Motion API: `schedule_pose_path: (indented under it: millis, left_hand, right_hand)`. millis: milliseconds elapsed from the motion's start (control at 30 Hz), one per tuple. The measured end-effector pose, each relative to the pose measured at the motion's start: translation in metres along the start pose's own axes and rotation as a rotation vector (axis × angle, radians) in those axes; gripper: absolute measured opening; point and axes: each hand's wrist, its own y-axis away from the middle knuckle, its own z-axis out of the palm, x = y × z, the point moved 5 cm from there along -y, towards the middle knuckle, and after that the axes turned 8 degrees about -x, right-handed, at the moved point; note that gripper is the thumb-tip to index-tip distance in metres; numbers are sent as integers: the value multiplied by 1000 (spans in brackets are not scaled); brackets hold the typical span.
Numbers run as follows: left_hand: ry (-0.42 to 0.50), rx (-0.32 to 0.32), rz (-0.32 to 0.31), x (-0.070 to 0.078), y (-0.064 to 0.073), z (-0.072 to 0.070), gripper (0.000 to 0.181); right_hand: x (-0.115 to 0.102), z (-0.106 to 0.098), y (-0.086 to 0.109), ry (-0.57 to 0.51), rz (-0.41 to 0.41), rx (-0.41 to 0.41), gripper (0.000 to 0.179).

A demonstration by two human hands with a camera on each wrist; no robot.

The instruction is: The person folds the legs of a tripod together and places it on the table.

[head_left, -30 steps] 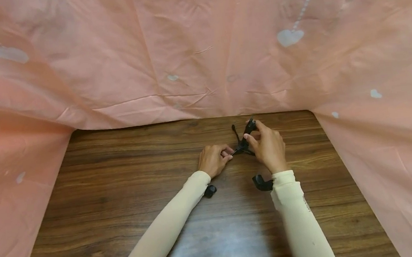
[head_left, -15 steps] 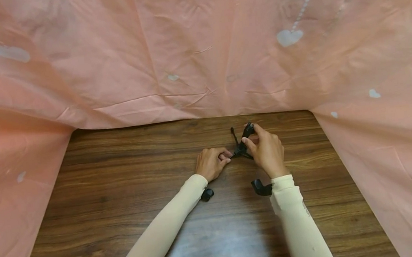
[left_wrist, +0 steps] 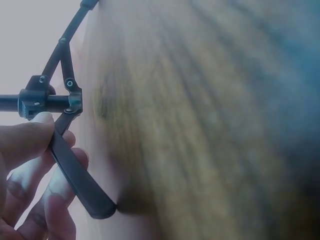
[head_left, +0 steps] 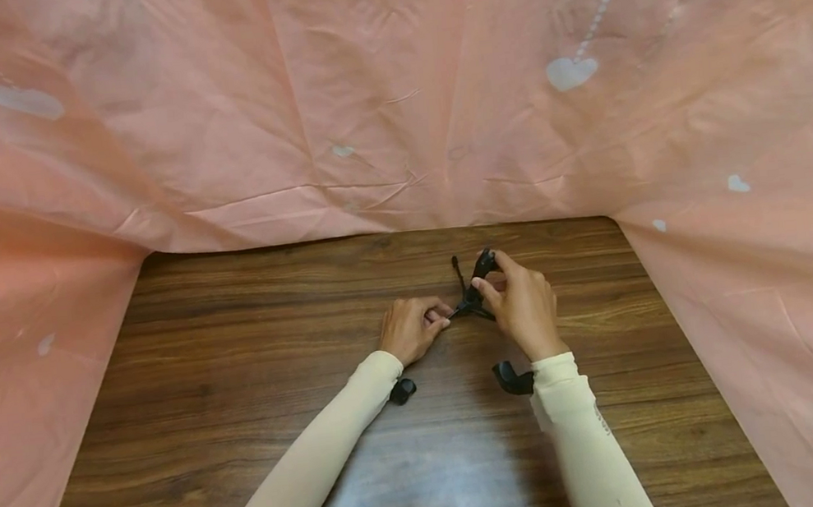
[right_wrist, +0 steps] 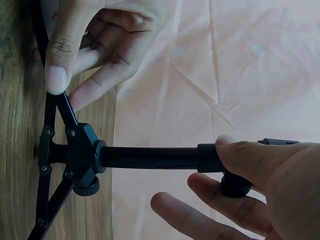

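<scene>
A small black tripod (head_left: pixel 469 305) stands with its legs spread on the wooden table, near the back. My left hand (head_left: pixel 412 329) pinches one leg (left_wrist: pixel 82 180) between thumb and fingers, close to the hinged brace. The thumb and fingers of my right hand (head_left: pixel 529 311) hold the upper end of the centre column (right_wrist: pixel 150 157), beside a knob (right_wrist: pixel 235 186). A second knob (right_wrist: pixel 86 188) sits lower, by the leg hub (right_wrist: pixel 82 152). Another leg (head_left: pixel 457 273) points toward the back. Right-hand fingers partly cover the column's top in the head view.
A pink curtain (head_left: pixel 376 108) with pale hearts hangs along the back and both sides of the brown wood table (head_left: pixel 251 328). Black wrist-worn devices sit below the left sleeve (head_left: pixel 402 391) and beside the right sleeve (head_left: pixel 513 378).
Both hands and the tripod have shifted slightly left and toward the person. The left hand keeps its pinch on the leg and the right its hold on the column.
</scene>
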Motion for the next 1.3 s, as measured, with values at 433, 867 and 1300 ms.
schedule_pose_path:
  millis: [433, 867, 1300]
  left_hand:
    - [-6, 14, -9, -4, 13, -3, 12]
    - [-19, 21, -16, -7, 24, -9, 12]
    - [0, 21, -26, -9, 34, -14, 10]
  right_hand:
    - [-7, 4, 7, 17, -4, -1, 39]
    - [-16, 7, 12, 12, -3, -20, 38]
    - [-25, 7, 17, 20, -39, 12, 35]
